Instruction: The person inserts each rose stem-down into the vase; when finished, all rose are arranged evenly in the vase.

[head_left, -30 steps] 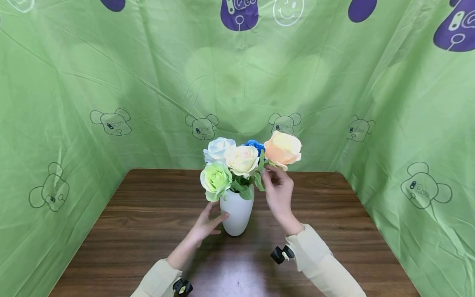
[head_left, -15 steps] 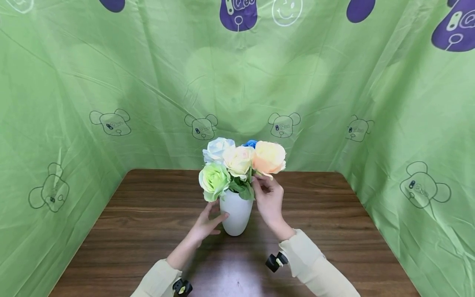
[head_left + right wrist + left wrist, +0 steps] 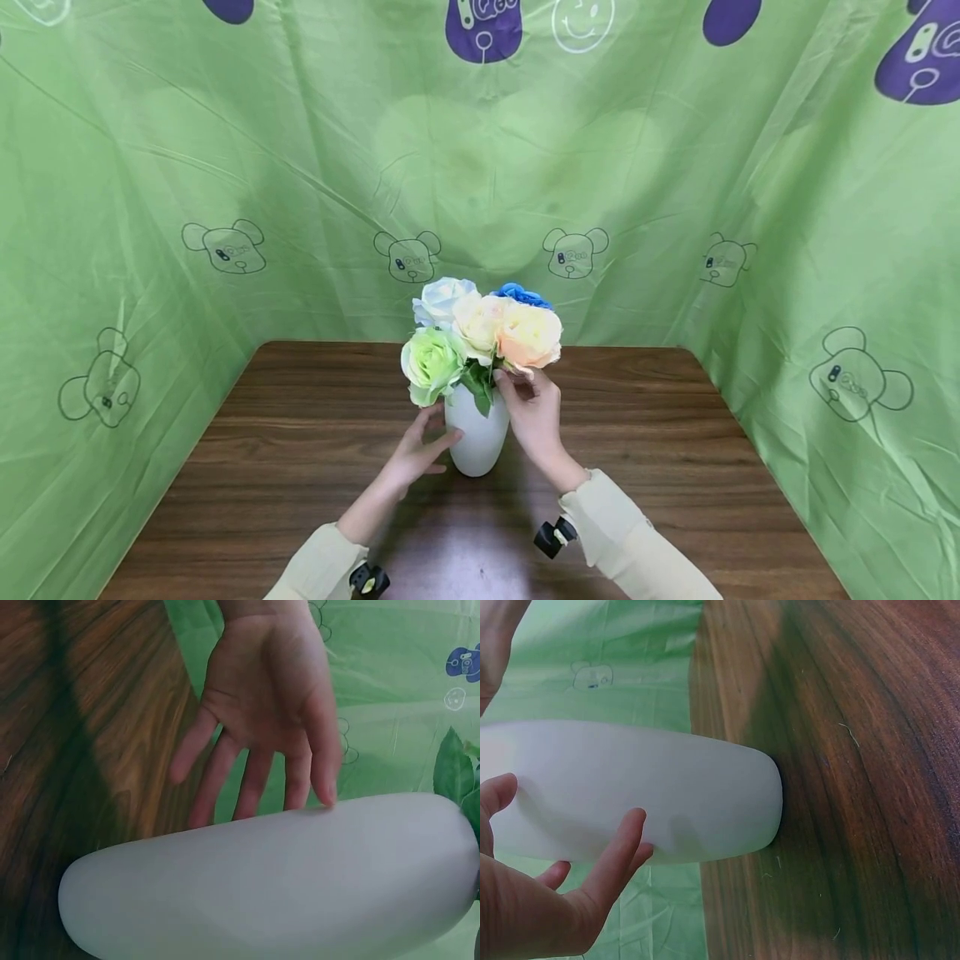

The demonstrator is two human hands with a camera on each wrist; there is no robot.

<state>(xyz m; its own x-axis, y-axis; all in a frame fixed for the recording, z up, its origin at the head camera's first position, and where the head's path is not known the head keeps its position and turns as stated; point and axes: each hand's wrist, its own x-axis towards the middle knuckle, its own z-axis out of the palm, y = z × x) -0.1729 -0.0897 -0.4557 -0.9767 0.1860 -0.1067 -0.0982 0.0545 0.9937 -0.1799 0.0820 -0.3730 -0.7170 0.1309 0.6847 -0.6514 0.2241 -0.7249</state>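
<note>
A white vase (image 3: 477,442) stands upright on the wooden table, holding several artificial roses. My left hand (image 3: 412,454) touches the vase's left side with spread, nearly straight fingers, the thumb toward the front. The right wrist view also shows this left hand (image 3: 270,697) against the vase (image 3: 262,877). At the vase's mouth, my right hand (image 3: 534,412) pinches a peach rose (image 3: 531,335) just under its bloom; the stem is hidden. Around it are a cream rose (image 3: 476,325), a green rose (image 3: 432,362), a pale blue rose (image 3: 444,300) and a deep blue flower (image 3: 521,294).
The dark wooden table (image 3: 300,442) reaches back to a green printed cloth (image 3: 480,183), which also hangs at both sides. Green leaves (image 3: 477,387) hang over the vase's rim. A small black device (image 3: 555,537) is strapped at each wrist.
My right hand has moved left and down with the peach rose, bringing its bloom from the right of the bunch to against the cream rose. The left hand stays on the vase.
</note>
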